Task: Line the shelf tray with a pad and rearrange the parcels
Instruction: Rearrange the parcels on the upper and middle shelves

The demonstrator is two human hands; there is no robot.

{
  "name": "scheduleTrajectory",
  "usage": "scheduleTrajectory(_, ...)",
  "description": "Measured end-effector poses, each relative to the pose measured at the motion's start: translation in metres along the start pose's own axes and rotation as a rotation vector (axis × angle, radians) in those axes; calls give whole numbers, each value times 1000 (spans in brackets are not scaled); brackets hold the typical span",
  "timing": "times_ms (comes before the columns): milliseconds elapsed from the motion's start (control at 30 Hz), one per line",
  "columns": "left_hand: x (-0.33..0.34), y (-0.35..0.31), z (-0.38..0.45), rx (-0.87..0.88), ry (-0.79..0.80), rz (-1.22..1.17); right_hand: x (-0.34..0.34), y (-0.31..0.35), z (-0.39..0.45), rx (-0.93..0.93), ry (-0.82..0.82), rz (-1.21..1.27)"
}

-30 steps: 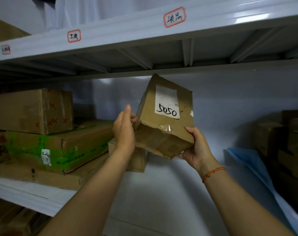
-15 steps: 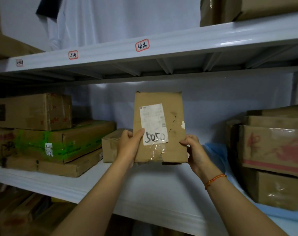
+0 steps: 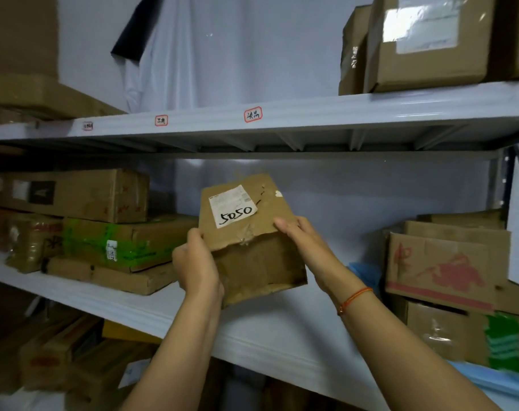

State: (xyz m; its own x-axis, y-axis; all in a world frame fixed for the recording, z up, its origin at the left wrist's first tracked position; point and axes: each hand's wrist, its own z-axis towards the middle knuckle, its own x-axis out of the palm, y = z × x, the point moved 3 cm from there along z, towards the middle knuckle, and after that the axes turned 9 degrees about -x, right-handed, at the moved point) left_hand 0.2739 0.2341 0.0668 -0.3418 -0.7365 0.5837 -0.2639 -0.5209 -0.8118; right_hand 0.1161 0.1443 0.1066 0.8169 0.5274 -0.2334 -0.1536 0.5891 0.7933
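Both arms reach forward, left hand [image 3: 196, 266] and right hand [image 3: 303, 242] clasped, fingers curled.

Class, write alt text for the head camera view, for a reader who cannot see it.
Two bare hands, left hand and right hand, hold a worn cardboard parcel labelled 5050 above a white shelf. Stacked boxes sit to its left, more boxes to its right.

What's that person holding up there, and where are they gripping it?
A worn cardboard parcel marked 5050, held above the shelf. The left hand grips its lower left edge, the right hand its right side.
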Motion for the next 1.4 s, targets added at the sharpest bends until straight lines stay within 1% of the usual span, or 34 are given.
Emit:
scheduleTrajectory(67,-10,-21,-24,105,-48,-63,7,18,-4,-40,35,21)
scheduleTrajectory(133,-16,-39,-44,185,-64,-110,15,32,-4,-80,52,36)
scheduleTrajectory(300,-36,-78,-81,338,-94,-222,35,72,-5,-200,95,32)
scheduleTrajectory(500,-41,-116,-108,650,-118,-326,49,131,-1,-363,153,136)
scheduleTrajectory(567,-37,-124,-107,732,-106,-370,52,145,3,-447,145,146)
scheduleTrajectory(700,-21,-141,-94,840,-6,-446,48,163,17,-562,101,148)
scheduleTrajectory(833,7,-163,-77,892,167,-429,33,185,30,-667,25,114)
scheduleTrajectory(967,42,-187,-57,886,326,-281,10,200,53,-686,-90,-4)
scheduleTrajectory(1067,75,-205,-44,893,373,-133,-11,210,73,-677,-196,-97)
scheduleTrajectory(1167,111,-218,-28,850,425,-16,-33,218,88,-665,-283,-160)
scheduleTrajectory(1300,153,-222,-12,809,524,104,-60,221,103,-629,-374,-184)
scheduleTrajectory(1400,177,-225,-5,825,582,175,-77,220,112,-622,-459,-265)
